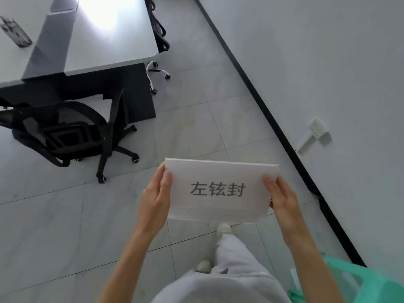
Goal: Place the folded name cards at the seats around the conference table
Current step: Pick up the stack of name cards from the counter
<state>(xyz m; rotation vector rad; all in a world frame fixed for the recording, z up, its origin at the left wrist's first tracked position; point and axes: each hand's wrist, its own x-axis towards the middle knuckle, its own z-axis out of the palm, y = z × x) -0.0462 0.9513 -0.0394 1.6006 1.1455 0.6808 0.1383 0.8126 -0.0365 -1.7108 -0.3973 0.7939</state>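
I hold a stack of white folded name cards point(218, 191) in front of me over the floor; the top one bears three grey printed characters. My left hand point(156, 200) grips the stack's left edge with the thumb on top. My right hand point(282, 200) grips its right edge the same way. The grey conference table point(113, 40) stands at the upper left, well ahead of the cards. A black mesh office chair point(72, 132) sits at the table's near end, its back toward me.
More black chairs point(160, 29) line the table's right side, one with a white wheeled base point(156, 73). A dark object point(15, 32) lies on the table's left. The white wall point(328, 73) with black skirting runs along the right. A green bag point(358, 285) hangs at my right arm.
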